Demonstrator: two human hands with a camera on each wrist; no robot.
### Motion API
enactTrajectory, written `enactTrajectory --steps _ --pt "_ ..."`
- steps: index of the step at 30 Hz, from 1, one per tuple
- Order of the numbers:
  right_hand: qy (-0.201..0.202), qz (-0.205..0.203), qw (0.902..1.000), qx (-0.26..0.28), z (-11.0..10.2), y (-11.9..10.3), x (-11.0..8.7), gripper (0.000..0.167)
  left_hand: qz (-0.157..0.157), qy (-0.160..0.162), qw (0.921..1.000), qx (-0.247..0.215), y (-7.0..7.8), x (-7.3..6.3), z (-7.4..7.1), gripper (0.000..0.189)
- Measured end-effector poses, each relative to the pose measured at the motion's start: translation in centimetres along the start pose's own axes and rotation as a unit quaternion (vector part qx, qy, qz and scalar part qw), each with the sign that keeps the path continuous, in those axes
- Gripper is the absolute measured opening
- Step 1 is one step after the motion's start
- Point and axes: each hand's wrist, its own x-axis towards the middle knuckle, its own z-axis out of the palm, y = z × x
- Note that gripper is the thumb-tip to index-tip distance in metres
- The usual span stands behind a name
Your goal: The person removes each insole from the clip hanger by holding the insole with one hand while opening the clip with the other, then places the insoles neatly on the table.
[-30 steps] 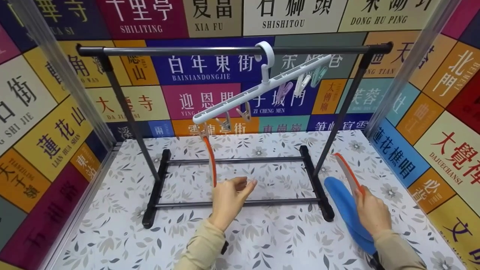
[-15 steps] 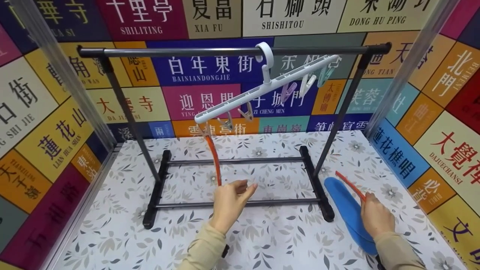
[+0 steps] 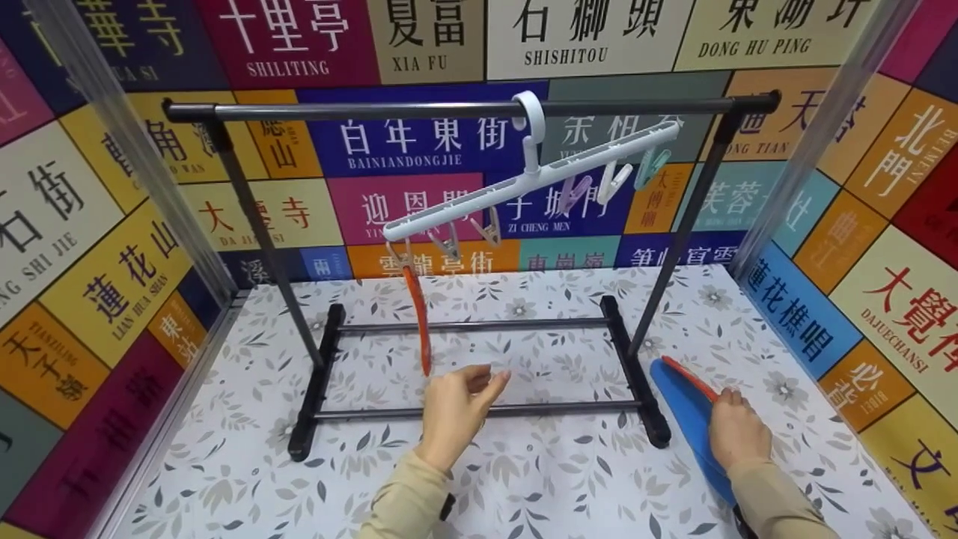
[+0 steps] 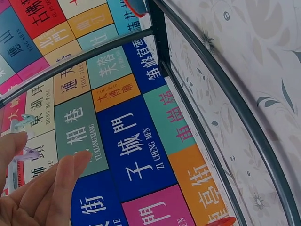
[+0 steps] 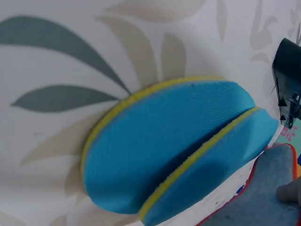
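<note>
A grey insole with an orange edge (image 3: 418, 322) hangs from a peg at the left end of the white clip hanger (image 3: 479, 198), seen edge-on. My left hand (image 3: 455, 410) is just below and right of its lower tip, fingers loosely bent and holding nothing; these fingers also show at the lower left of the left wrist view. My right hand (image 3: 737, 433) grips a second orange-edged grey insole (image 5: 261, 190), low over two blue insoles (image 5: 164, 136) with yellow edges. These blue insoles overlap on the table, and my right hand partly covers them in the head view.
The hanger hooks over the dark rail of a rack (image 3: 374, 111) and tilts down to the left. Several pegs hang along it, among them a purple peg (image 3: 576, 195) and a green peg (image 3: 652, 169). The rack's black foot (image 3: 636, 374) stands beside the blue insoles.
My right hand has lowered the held insole towards the blue insoles. The hanger and the hanging insole have swung slightly, while my left hand stays almost in place.
</note>
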Motion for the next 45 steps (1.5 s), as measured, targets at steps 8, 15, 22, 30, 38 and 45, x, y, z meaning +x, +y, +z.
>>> enactTrajectory --steps 8,15,22,30,38,45 --pt "-0.045 0.020 0.9986 0.017 0.3 -0.7 -0.1 0.035 -0.007 -0.005 0.9999 -0.008 -0.1 0.0 -0.1 0.040" --pt "-0.048 0.014 0.9986 0.021 0.0 -1.1 0.0 0.041 -0.008 -0.006 0.9999 -0.013 -0.2 -0.1 0.0 0.041" --pt "-0.038 0.016 0.9988 0.026 0.2 -1.8 0.1 0.040 -0.004 -0.007 0.9999 -0.007 -0.6 -0.2 0.0 0.040" --pt "-0.013 0.008 0.9983 0.056 0.5 -4.1 0.6 0.034 -0.027 0.000 0.9996 0.005 -1.8 0.4 -1.7 0.043" --pt "0.014 -0.009 0.9975 0.069 0.9 -7.6 2.1 0.034 -0.045 0.035 0.9982 0.016 -2.6 2.5 -5.1 0.042" --pt "0.027 -0.052 0.9955 0.075 1.9 -11.7 3.4 0.045 -0.022 0.082 0.9954 0.045 -3.3 4.3 -7.9 0.043"
